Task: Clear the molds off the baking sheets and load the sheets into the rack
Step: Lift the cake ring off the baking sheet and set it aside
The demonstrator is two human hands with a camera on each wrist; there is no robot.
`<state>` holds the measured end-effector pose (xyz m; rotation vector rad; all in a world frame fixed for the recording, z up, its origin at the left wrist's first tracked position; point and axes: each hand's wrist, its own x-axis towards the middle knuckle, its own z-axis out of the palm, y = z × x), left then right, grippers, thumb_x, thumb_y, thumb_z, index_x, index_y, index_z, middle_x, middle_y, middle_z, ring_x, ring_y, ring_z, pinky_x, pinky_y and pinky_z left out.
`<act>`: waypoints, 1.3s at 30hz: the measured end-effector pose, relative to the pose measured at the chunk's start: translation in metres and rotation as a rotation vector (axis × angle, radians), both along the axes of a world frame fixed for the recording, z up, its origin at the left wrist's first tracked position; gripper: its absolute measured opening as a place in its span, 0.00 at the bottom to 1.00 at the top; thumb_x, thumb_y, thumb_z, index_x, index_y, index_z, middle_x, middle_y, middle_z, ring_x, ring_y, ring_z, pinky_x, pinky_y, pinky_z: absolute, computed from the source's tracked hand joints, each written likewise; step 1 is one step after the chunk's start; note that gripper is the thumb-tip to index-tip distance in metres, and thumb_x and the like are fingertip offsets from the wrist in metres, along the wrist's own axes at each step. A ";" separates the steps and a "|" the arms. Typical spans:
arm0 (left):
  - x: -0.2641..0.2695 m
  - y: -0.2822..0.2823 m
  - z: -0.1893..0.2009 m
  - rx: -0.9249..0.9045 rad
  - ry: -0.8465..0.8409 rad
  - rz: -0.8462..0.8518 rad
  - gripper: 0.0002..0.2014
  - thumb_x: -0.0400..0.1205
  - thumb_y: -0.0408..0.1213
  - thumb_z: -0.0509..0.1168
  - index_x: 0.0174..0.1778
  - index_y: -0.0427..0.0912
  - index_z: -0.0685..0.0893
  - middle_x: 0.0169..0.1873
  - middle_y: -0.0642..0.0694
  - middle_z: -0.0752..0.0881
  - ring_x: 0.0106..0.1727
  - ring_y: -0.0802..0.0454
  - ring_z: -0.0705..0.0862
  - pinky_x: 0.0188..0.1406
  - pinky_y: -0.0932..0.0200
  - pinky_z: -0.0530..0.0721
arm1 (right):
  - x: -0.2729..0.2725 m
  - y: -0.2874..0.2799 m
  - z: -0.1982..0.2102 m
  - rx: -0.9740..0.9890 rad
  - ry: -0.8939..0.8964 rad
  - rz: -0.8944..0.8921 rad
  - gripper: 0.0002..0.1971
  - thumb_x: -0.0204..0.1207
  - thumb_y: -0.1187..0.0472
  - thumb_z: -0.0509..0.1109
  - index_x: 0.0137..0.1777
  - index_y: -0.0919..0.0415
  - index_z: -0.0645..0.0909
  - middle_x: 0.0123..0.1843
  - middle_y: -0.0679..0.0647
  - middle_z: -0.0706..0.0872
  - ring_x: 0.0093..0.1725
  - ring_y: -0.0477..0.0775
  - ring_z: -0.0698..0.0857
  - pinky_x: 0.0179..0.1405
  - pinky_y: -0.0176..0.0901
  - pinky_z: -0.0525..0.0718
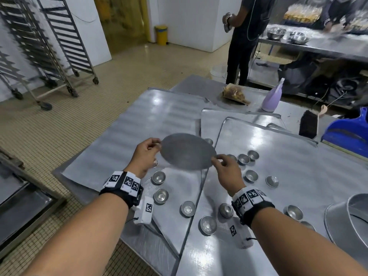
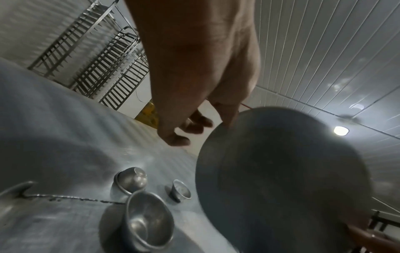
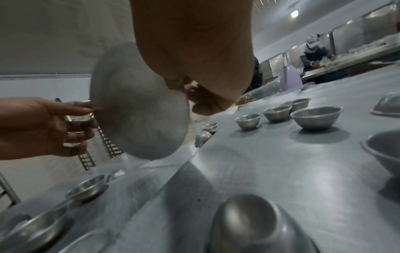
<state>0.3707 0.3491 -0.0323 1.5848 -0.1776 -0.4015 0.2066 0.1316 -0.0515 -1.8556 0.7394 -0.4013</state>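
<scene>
A flat round metal disc (image 1: 187, 151) hangs above the overlapping baking sheets (image 1: 288, 156). My left hand (image 1: 147, 154) pinches its left edge and my right hand (image 1: 225, 166) pinches its right edge. The left wrist view shows the disc (image 2: 281, 171) from below, held at its rim by my left hand (image 2: 225, 118). In the right wrist view my right hand (image 3: 194, 89) holds the disc (image 3: 140, 106) near its upper edge. Several small metal cup molds (image 1: 161, 196) lie scattered on the sheets, some upright, some overturned (image 3: 246, 222).
Wheeled tray racks (image 1: 51, 40) stand at the far left on the tiled floor. A large round pan (image 1: 350, 222) sits at the right edge. A purple spray bottle (image 1: 271, 98), a brush and a blue dustpan (image 1: 350, 132) lie at the back. Two people work by another table beyond.
</scene>
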 end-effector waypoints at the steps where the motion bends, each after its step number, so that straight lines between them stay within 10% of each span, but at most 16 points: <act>1: -0.002 0.000 0.003 0.010 -0.021 0.011 0.09 0.85 0.28 0.65 0.47 0.46 0.86 0.41 0.46 0.80 0.36 0.49 0.72 0.23 0.64 0.72 | -0.002 -0.001 0.003 0.041 -0.039 0.004 0.04 0.79 0.52 0.72 0.48 0.50 0.87 0.38 0.54 0.88 0.36 0.51 0.85 0.39 0.49 0.84; 7: -0.012 -0.004 0.016 -0.073 0.111 0.048 0.12 0.82 0.35 0.61 0.44 0.45 0.92 0.41 0.41 0.91 0.44 0.42 0.87 0.41 0.51 0.75 | -0.009 0.001 0.028 0.361 -0.198 -0.054 0.15 0.81 0.70 0.59 0.49 0.58 0.87 0.48 0.55 0.89 0.41 0.52 0.86 0.45 0.49 0.85; 11: -0.027 -0.015 0.018 -0.107 0.065 0.010 0.06 0.82 0.26 0.68 0.49 0.41 0.86 0.45 0.41 0.89 0.43 0.46 0.88 0.36 0.57 0.87 | -0.021 0.000 0.034 0.347 -0.227 -0.092 0.02 0.79 0.61 0.70 0.47 0.59 0.83 0.43 0.58 0.87 0.42 0.55 0.86 0.40 0.49 0.85; 20: -0.066 -0.072 0.030 -0.095 0.036 -0.202 0.14 0.82 0.22 0.66 0.58 0.46 0.83 0.48 0.48 0.90 0.46 0.46 0.89 0.43 0.51 0.87 | -0.082 -0.048 0.042 0.150 -0.103 -0.090 0.22 0.73 0.49 0.75 0.65 0.44 0.75 0.53 0.54 0.86 0.48 0.61 0.89 0.35 0.58 0.91; 24: -0.108 -0.119 0.039 -0.040 -0.022 -0.341 0.20 0.80 0.23 0.69 0.63 0.50 0.82 0.40 0.45 0.87 0.44 0.45 0.86 0.41 0.52 0.88 | -0.137 -0.086 0.051 0.110 -0.061 -0.140 0.21 0.72 0.50 0.75 0.64 0.45 0.75 0.43 0.68 0.86 0.35 0.66 0.88 0.38 0.65 0.91; 27: -0.153 -0.159 0.046 0.022 -0.086 -0.477 0.24 0.79 0.24 0.71 0.64 0.57 0.79 0.40 0.39 0.78 0.42 0.45 0.84 0.43 0.49 0.89 | -0.189 -0.117 0.055 0.096 -0.079 -0.195 0.21 0.75 0.56 0.74 0.66 0.46 0.73 0.33 0.61 0.84 0.30 0.59 0.86 0.35 0.60 0.91; 33: -0.264 -0.254 0.059 0.060 -0.250 -0.544 0.24 0.81 0.26 0.70 0.67 0.57 0.80 0.35 0.41 0.74 0.39 0.45 0.81 0.32 0.54 0.88 | -0.311 -0.196 0.055 0.076 -0.131 -0.370 0.19 0.72 0.59 0.75 0.61 0.48 0.76 0.31 0.58 0.85 0.31 0.58 0.87 0.38 0.66 0.90; 39: -0.352 -0.333 0.056 0.087 -0.510 -0.567 0.22 0.81 0.32 0.70 0.65 0.65 0.80 0.43 0.44 0.86 0.43 0.43 0.87 0.42 0.45 0.91 | -0.409 -0.260 0.046 -0.036 -0.110 -0.528 0.11 0.74 0.54 0.75 0.54 0.46 0.79 0.36 0.50 0.87 0.40 0.56 0.89 0.48 0.56 0.88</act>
